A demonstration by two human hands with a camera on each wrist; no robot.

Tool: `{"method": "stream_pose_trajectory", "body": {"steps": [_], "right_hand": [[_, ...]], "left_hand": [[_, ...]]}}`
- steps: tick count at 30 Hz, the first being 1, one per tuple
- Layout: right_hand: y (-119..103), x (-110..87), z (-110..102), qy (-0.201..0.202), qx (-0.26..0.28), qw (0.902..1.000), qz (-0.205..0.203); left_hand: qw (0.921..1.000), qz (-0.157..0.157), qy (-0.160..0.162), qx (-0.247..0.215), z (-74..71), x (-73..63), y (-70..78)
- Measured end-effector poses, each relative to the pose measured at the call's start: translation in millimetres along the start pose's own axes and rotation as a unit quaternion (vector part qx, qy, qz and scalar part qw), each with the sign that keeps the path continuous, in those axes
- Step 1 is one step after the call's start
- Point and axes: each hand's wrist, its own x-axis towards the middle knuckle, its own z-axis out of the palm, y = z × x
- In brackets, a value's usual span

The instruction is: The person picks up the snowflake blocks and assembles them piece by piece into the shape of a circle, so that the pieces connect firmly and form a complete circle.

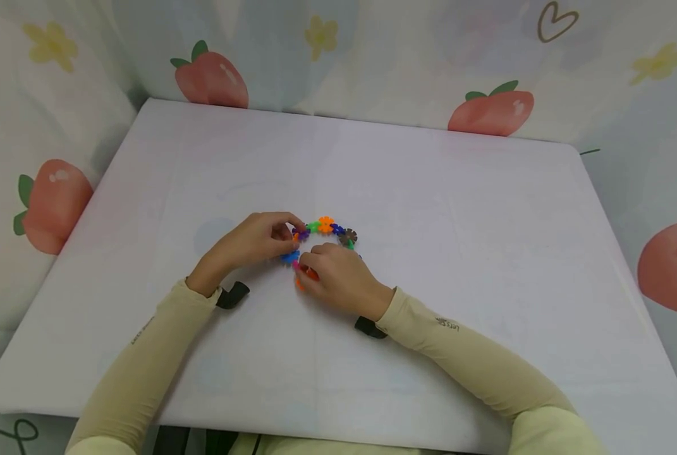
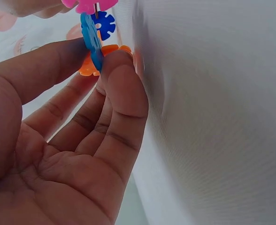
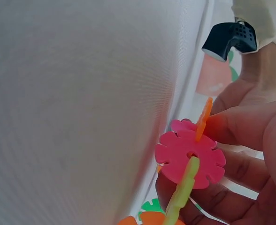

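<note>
A ring of interlocking flower-shaped plastic discs in several colours lies across the middle of the table between both hands. At its left side my left hand pinches the chain; in the left wrist view, thumb and forefinger hold it where a blue disc joins an orange disc. My right hand grips the near part of the ring and hides some of it. The right wrist view shows its thumb against an orange disc, slotted into a pink disc. A yellow-green disc joins the pink one.
White cloth covers the table. Fabric walls printed with fruit and flowers stand along its back and sides. A black wrist camera hangs under the left wrist, another black camera under the right.
</note>
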Motion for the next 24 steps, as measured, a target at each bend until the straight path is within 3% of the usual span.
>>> {"method": "stream_pose_trajectory", "body": {"steps": [7,14,24], "right_hand": [[-0.5,-0.3,0.7,0.011,-0.008,0.9999,-0.007],[-1.7,0.0,0.6,0.020,-0.012,0.9997,-0.004],[-3.9,0.7,-0.7,0.000,-0.021,0.9998,0.007]], "left_hand": [[0.9999,0.007,0.005,0.013,0.2,0.1,-0.1],[0.9998,0.017,0.001,-0.003,1.8,0.5,-1.4],[0.9997,0.022,-0.006,0.005,2.1,-2.4,-3.4]]}}
